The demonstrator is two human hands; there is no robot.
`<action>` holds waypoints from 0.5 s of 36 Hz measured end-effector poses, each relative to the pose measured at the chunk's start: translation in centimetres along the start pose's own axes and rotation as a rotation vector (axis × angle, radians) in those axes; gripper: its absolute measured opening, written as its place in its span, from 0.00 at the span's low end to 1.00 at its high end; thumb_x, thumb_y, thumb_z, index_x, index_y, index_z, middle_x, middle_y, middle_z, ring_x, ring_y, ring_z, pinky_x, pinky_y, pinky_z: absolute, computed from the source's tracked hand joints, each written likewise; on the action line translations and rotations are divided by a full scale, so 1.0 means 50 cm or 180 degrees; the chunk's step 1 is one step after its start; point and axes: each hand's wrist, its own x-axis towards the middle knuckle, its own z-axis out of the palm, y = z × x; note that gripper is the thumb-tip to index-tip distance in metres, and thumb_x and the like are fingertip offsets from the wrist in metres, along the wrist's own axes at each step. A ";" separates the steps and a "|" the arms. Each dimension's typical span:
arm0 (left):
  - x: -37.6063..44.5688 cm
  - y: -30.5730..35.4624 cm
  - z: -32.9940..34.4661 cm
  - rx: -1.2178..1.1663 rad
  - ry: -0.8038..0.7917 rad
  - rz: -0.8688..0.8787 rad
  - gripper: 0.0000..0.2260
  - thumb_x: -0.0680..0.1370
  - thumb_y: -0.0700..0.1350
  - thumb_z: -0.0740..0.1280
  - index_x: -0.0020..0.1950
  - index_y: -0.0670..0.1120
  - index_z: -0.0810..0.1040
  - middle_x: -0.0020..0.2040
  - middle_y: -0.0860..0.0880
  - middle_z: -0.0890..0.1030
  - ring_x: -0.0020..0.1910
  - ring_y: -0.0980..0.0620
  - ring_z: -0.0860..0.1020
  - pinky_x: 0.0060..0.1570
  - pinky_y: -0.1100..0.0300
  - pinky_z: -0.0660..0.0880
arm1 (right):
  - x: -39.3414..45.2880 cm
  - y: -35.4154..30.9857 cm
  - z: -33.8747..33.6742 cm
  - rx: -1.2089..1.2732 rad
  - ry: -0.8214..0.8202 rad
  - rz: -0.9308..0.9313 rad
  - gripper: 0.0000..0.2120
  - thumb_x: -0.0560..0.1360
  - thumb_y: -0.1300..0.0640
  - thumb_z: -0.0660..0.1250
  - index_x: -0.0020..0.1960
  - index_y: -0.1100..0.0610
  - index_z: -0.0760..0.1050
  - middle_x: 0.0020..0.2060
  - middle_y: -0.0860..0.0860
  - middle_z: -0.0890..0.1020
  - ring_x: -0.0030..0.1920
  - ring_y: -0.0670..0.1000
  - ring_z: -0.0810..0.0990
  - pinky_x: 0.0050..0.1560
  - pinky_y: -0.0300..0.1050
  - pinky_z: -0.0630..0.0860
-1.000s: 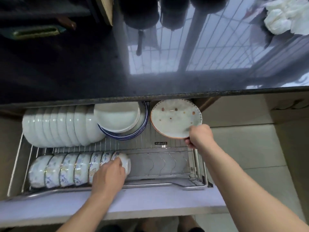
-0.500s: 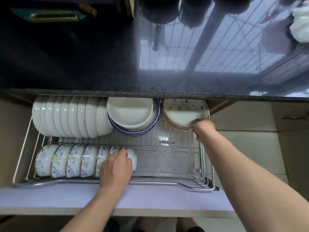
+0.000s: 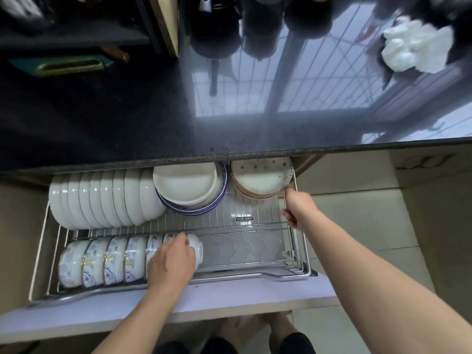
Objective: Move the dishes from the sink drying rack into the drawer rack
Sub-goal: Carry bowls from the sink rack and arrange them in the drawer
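The end white bowl [image 3: 196, 247] of the lower-left row is covered by the left hand [image 3: 171, 264], grip curled on it; empty wire slots lie to its right. The right hand [image 3: 297, 209], grip loosely curled and empty, is held just beside the drawer rack [image 3: 293, 226] right rim, below the speckled plates [image 3: 260, 178].

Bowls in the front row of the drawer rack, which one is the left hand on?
The plain white bowl at the row's right end. The left hand curls over it; the other bowls in that row carry blue and gold patterns.

light: dim overall, daylight glare on glossy countertop [image 3: 255, 118] | shadow: under counter lip | blur: soft, top corners smeared | distortion: wide-angle bending at edges
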 end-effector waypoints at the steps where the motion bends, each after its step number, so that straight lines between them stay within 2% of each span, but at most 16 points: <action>1: -0.001 0.007 -0.012 -0.0014 -0.0095 -0.0012 0.07 0.79 0.44 0.58 0.48 0.49 0.75 0.51 0.48 0.82 0.46 0.43 0.76 0.42 0.53 0.71 | -0.017 0.008 -0.014 -0.0036 0.0008 -0.0046 0.16 0.83 0.45 0.57 0.49 0.58 0.71 0.30 0.57 0.76 0.21 0.49 0.70 0.26 0.36 0.65; 4: -0.006 0.057 -0.060 0.0008 -0.0482 0.0112 0.08 0.79 0.45 0.58 0.49 0.50 0.77 0.53 0.47 0.84 0.47 0.43 0.77 0.44 0.54 0.72 | -0.084 0.026 -0.083 -0.0100 0.0056 -0.0112 0.12 0.83 0.51 0.58 0.46 0.59 0.70 0.29 0.57 0.76 0.16 0.48 0.69 0.24 0.34 0.67; 6: -0.015 0.115 -0.101 0.0086 -0.0757 0.0356 0.09 0.78 0.45 0.58 0.51 0.50 0.77 0.54 0.47 0.84 0.50 0.43 0.78 0.47 0.55 0.73 | -0.135 0.031 -0.151 -0.0155 0.0062 -0.0149 0.11 0.84 0.54 0.58 0.46 0.58 0.70 0.29 0.58 0.77 0.15 0.48 0.69 0.23 0.33 0.67; 8: -0.033 0.184 -0.144 0.0128 -0.1029 0.0671 0.08 0.79 0.45 0.58 0.48 0.49 0.77 0.53 0.47 0.83 0.50 0.44 0.78 0.48 0.55 0.75 | -0.186 0.037 -0.223 -0.0246 0.0017 -0.0186 0.11 0.83 0.55 0.59 0.44 0.58 0.70 0.31 0.58 0.78 0.18 0.49 0.71 0.23 0.34 0.68; 11: -0.068 0.320 -0.216 0.0247 -0.1265 0.1303 0.07 0.80 0.46 0.59 0.44 0.49 0.75 0.51 0.46 0.83 0.49 0.44 0.79 0.48 0.56 0.74 | -0.257 0.036 -0.346 -0.0338 0.0073 -0.0333 0.11 0.82 0.59 0.59 0.41 0.58 0.70 0.34 0.60 0.79 0.25 0.52 0.72 0.30 0.39 0.68; 13: -0.105 0.435 -0.272 0.0277 -0.1210 0.1767 0.09 0.80 0.48 0.60 0.41 0.49 0.73 0.47 0.47 0.82 0.47 0.45 0.79 0.45 0.56 0.74 | -0.306 0.036 -0.452 -0.0357 0.0247 -0.0498 0.09 0.80 0.61 0.59 0.41 0.59 0.71 0.36 0.61 0.79 0.29 0.54 0.73 0.33 0.41 0.69; 15: -0.147 0.544 -0.326 0.0262 -0.1038 0.2154 0.08 0.80 0.49 0.61 0.43 0.48 0.76 0.46 0.48 0.83 0.48 0.45 0.80 0.48 0.54 0.77 | -0.347 0.041 -0.549 -0.0348 0.0435 -0.0685 0.08 0.80 0.60 0.58 0.43 0.60 0.72 0.36 0.62 0.78 0.32 0.55 0.74 0.35 0.43 0.71; 18: -0.239 0.711 -0.393 0.0263 -0.0705 0.2771 0.08 0.82 0.51 0.61 0.47 0.50 0.76 0.48 0.50 0.81 0.51 0.45 0.79 0.48 0.54 0.74 | -0.408 0.066 -0.698 -0.0111 0.0831 -0.0891 0.09 0.80 0.61 0.59 0.42 0.59 0.71 0.37 0.62 0.78 0.29 0.54 0.74 0.30 0.39 0.70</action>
